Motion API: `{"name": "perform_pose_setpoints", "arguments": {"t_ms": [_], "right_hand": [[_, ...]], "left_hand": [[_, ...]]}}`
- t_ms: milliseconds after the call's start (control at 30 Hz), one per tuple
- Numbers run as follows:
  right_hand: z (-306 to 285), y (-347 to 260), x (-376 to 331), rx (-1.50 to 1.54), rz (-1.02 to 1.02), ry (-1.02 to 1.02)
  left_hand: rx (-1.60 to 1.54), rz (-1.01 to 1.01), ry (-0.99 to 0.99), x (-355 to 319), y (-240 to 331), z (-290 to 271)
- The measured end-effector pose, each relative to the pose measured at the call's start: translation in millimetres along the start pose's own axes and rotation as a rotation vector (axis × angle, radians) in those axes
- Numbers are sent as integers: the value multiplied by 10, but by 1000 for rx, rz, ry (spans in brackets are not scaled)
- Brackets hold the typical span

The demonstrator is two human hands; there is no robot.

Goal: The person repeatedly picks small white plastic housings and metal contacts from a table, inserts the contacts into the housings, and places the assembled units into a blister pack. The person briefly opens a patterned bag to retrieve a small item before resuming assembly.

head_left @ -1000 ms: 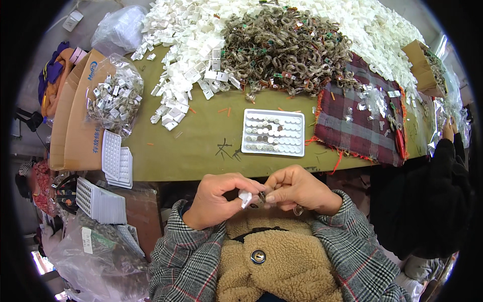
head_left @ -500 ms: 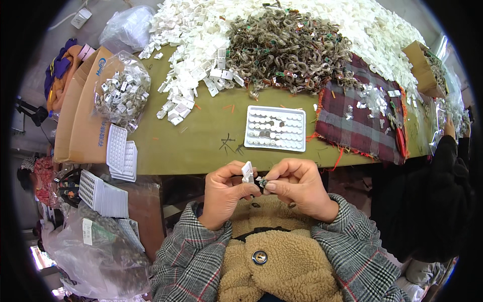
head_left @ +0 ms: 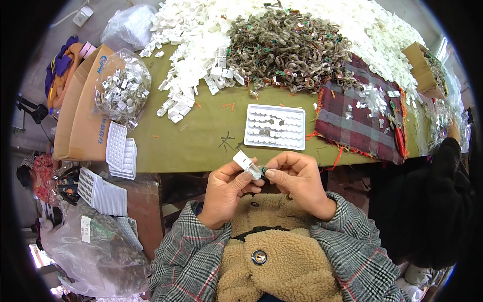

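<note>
Now the case (head_left: 242, 159) has tipped leftward, nearside of the tray (head_left: 275, 146), pinched tight in the left hand (head_left: 221, 194)! The right hand (head_left: 303, 187) has its fingertips nearly together on a green bit (head_left: 263, 170), and case and bit have come together, seemingly touching, though the fingers block the join. Beyond the tray, coils (head_left: 282, 50) heap up; left of them, white pieces (head_left: 178, 70); right of the tray, cloth (head_left: 338, 118) and cutters (head_left: 399, 137).

Casing (head_left: 243, 160) in left hand (head_left: 223, 195); tray (head_left: 282, 147) beyond, on table (head_left: 201, 143); cables (head_left: 287, 50) behind tray; cloth (head_left: 342, 118) right
</note>
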State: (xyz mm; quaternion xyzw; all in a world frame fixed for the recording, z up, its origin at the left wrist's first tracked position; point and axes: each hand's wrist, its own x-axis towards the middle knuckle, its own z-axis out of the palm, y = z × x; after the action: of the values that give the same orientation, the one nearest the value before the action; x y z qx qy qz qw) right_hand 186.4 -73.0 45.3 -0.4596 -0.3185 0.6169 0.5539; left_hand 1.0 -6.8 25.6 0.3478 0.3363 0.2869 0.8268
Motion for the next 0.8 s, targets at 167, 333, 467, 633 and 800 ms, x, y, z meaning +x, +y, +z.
{"name": "perform_pose_setpoints", "arguments": {"t_ms": [167,333,467,633,800], "right_hand": [[1,62,32,-99,-48,22],[10,82,64,-383,-199,-10],[40,68,88,-782,-673,-62],[44,70,130,-982,-772,-56],[36,72,109,-759,-741,6]], "left_hand": [[25,38,-43,25,-33,-30],[-124,-17,-66,62,-94,-120],[-264,-8,-144,115,-114,-165],[-119,89,-11,120,-78,-87],[307,305,68,33,-1,-17]]}}
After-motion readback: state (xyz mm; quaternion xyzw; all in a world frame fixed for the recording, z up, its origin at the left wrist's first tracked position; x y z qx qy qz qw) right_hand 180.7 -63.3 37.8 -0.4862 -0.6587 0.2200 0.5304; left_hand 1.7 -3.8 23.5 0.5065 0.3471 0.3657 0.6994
